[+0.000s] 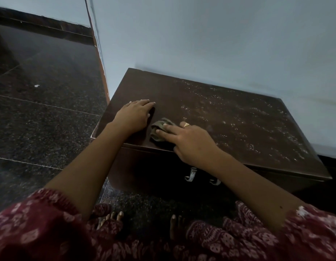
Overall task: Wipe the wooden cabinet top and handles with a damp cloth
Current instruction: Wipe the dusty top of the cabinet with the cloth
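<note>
Sleeves (41,228) nearest. Right hand (191,143) presses cloth (160,129) flat under fingers at cabinet top (229,117) front-left; left hand (134,114) splayed, empty, alongside. Speckled unwiped area lies rightward; handles (190,174) below.

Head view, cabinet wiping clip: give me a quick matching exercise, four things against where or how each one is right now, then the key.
Things:
1. left hand
2. right hand
3. cloth
4. metal handles

States:
A. on the cabinet's front face, below the top edge, untouched
B. bunched under fingertips near the front edge of the cabinet top
C. flat on bare wood, no cloth under it
D. wears a ring, presses the cloth down

Pairs: 1-C, 2-D, 3-B, 4-A
</note>
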{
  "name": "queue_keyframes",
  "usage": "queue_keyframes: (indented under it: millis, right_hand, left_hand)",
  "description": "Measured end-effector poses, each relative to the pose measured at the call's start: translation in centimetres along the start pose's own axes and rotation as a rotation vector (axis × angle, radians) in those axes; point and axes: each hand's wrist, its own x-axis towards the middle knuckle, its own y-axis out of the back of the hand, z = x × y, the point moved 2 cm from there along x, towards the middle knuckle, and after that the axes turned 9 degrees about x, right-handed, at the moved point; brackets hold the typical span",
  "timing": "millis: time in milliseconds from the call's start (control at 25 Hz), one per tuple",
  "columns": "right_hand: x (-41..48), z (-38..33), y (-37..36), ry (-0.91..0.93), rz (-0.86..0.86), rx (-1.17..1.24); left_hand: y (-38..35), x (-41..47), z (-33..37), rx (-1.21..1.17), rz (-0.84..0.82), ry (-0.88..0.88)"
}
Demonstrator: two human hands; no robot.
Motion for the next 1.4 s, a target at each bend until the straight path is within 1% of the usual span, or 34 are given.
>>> queue_keyframes:
  millis: [120, 200, 400, 560, 840, 1000, 1160, 1320, 1400]
  right_hand:
    - [-2.2, 1.0, -0.2, 0.169, 0.081, -0.101]
    - [-3.2, 2.3, -0.7, 0.184, 0.086, -0.168]
    - [-2.0, 4.2, -0.3, 0.074, 0.12, -0.147]
    - [2.4, 6.0, 0.4, -0.107, 0.019, -0.051]
    - [12.0, 12.0, 0.2, -0.283, 0.021, -0.04]
    - [16.6, 15.1, 0.3, -0.394, -0.033, 0.086]
    - [16.4, 15.6, 0.2, -0.414, -0.015, 0.056]
    - [12.6, 13.9, 0.2, -0.439, -0.027, 0.028]
    - [10.2, 12.4, 0.4, -0.426, -0.045, 0.036]
  left_hand:
    - [-0.2, 0.3, 1.5, -0.032, 0.0, -0.002]
    - [-0.4, 0.7, 2.0, -0.035, 0.001, 0.007]
    - [-0.5, 1.7, 2.3, -0.009, 0.044, 0.019]
    - [-0.8, 2.3, 1.8, -0.004, 0.076, 0.033]
    - [-0.7, 2.8, 1.0, 0.025, 0.072, 0.001]
    - [-0.6, 3.1, 1.4, 0.076, 0.06, 0.007]
    - [-0.8, 3.4, 1.9, 0.091, 0.054, 0.035]
    - [-0.9, 2.6, 2.3, 0.071, -0.091, 0.02]
    - [-0.5, 1.9, 2.5, 0.029, -0.123, 0.007]
